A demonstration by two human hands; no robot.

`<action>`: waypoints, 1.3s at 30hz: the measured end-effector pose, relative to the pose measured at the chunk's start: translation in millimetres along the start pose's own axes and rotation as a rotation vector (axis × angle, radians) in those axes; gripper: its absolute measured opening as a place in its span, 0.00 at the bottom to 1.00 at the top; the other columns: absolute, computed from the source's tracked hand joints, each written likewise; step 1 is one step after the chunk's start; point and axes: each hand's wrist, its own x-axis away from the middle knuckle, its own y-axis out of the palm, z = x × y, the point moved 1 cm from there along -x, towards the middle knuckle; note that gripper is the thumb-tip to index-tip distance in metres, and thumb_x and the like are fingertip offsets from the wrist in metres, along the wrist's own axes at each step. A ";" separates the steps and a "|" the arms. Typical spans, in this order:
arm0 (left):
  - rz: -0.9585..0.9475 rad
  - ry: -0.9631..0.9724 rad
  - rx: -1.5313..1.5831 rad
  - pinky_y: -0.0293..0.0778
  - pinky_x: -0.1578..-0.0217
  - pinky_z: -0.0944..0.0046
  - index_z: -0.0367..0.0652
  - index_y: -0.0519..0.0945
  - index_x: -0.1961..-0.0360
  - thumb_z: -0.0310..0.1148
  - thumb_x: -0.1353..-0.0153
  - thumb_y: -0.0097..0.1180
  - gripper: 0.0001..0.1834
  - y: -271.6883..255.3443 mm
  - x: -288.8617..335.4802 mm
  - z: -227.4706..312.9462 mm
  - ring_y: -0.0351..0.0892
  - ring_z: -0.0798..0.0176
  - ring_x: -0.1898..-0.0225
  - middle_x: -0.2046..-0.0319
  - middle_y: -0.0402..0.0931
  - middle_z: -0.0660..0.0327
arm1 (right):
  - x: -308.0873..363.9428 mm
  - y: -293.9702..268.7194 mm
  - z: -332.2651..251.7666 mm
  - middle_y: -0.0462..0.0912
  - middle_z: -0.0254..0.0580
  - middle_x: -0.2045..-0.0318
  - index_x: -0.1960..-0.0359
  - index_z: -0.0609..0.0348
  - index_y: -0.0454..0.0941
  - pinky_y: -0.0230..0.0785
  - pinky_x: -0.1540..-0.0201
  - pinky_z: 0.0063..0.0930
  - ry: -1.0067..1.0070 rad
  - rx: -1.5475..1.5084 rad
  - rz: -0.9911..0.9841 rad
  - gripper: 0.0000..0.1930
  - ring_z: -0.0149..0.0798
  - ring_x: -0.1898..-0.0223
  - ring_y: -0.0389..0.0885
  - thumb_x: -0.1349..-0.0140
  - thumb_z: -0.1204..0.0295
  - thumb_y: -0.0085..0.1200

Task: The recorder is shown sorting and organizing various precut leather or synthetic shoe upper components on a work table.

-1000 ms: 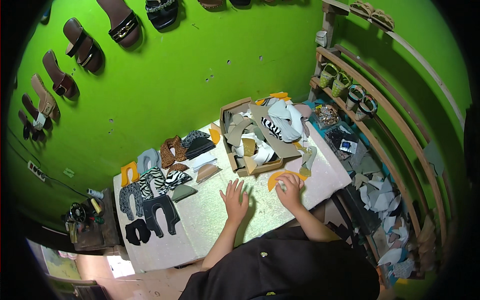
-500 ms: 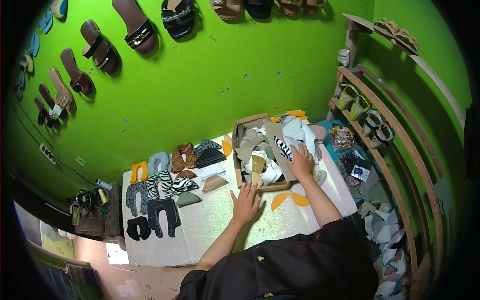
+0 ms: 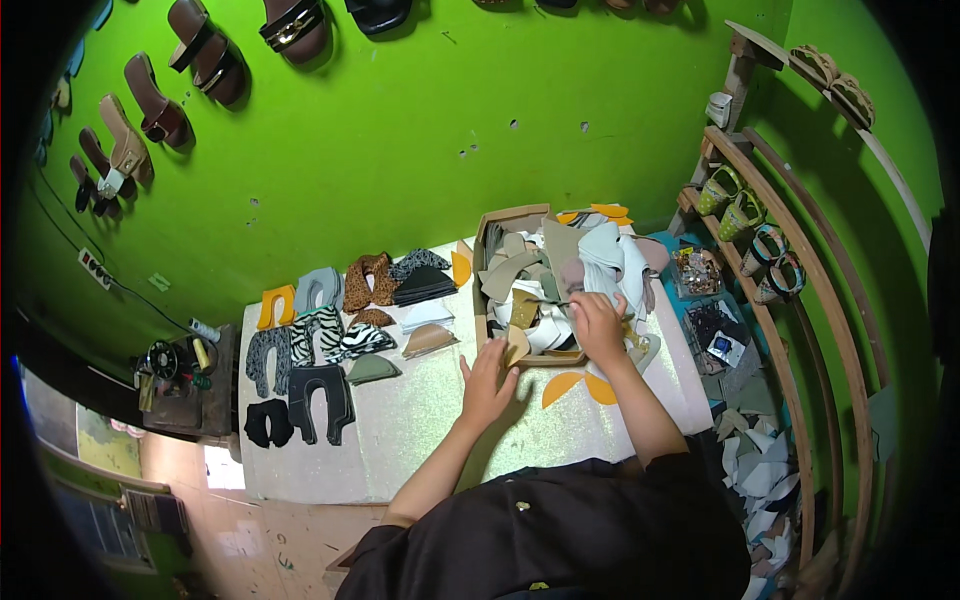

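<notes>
An open cardboard box (image 3: 484, 325) on the table is heaped with cut pieces in white, grey, olive and beige. My left hand (image 3: 487, 384) is at its near left corner, fingers stretched and thumb apart, beside a rounded beige piece (image 3: 517, 345). Over the right part of the box, my right hand (image 3: 600, 328) has its fingers curled together around something thin and dark that I cannot make out. A mustard-coloured piece (image 3: 523, 308) lies between the hands. Pale blue-grey pieces (image 3: 602, 255) spill over the box's right side.
Left of the box, stacks of U-shaped pieces (image 3: 320, 400) and half-round pieces (image 3: 373, 369) cover part of the white table (image 3: 420, 450). Orange pieces (image 3: 562, 389) lie before the box. A wooden rack (image 3: 790, 350) with small baskets (image 3: 742, 215) stands right; sandals (image 3: 215, 65) hang on the green wall.
The stiff grey-beige panel and zebra-print piece under my right hand no longer show there. My right hand's fingers have curled in. The view has shifted, with the wall sandals higher.
</notes>
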 end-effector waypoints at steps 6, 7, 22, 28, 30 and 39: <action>0.317 0.317 -0.163 0.49 0.41 0.41 0.44 0.70 0.47 0.36 0.50 0.63 0.28 -35.5 -8.6 52.0 0.66 0.52 0.44 0.47 0.68 0.51 | 35.1 -10.3 -53.1 0.79 0.30 0.67 0.65 0.47 0.78 0.50 0.48 0.44 -0.226 -0.036 -0.134 0.07 0.32 0.61 0.76 0.46 0.73 0.53; 0.313 0.313 -0.162 0.49 0.41 0.41 0.44 0.70 0.47 0.36 0.50 0.63 0.28 -38.2 -9.5 48.3 0.66 0.52 0.44 0.47 0.68 0.51 | 39.6 -13.3 -62.1 0.79 0.29 0.67 0.66 0.47 0.79 0.51 0.49 0.43 -0.280 -0.057 -0.171 0.07 0.32 0.62 0.76 0.47 0.73 0.54; 0.408 -0.085 0.521 0.68 0.76 0.72 0.34 0.81 0.67 0.29 0.42 0.59 0.08 -100.8 39.7 31.8 0.73 0.72 0.78 0.76 0.79 0.59 | 69.7 -21.2 -79.0 0.80 0.34 0.69 0.64 0.61 0.75 0.62 0.50 0.30 0.272 -0.726 -0.320 0.09 0.29 0.65 0.76 0.43 0.71 0.58; 0.411 -0.272 0.471 0.66 0.77 0.73 0.34 0.81 0.66 0.32 0.41 0.58 0.10 -120.7 75.9 8.2 0.70 0.74 0.79 0.78 0.78 0.61 | 81.1 27.4 -109.1 0.75 0.31 0.69 0.57 0.63 0.68 0.62 0.64 0.12 0.496 -1.199 -0.292 0.08 0.19 0.68 0.70 0.35 0.74 0.48; 0.391 -0.333 0.461 0.67 0.76 0.73 0.33 0.80 0.65 0.32 0.41 0.57 0.10 -128.4 94.2 -3.6 0.71 0.75 0.78 0.76 0.78 0.62 | 84.0 45.4 -120.2 0.75 0.30 0.70 0.57 0.63 0.68 0.60 0.66 0.12 0.514 -1.223 -0.294 0.08 0.18 0.69 0.69 0.35 0.74 0.48; 0.579 -0.440 0.543 0.68 0.68 0.74 0.35 0.73 0.51 0.30 0.39 0.54 0.16 -184.1 143.1 -63.9 0.72 0.76 0.72 0.75 0.77 0.64 | 56.6 101.3 -204.2 0.73 0.30 0.69 0.56 0.62 0.73 0.57 0.68 0.11 0.421 -1.145 -0.573 0.10 0.18 0.71 0.67 0.39 0.77 0.47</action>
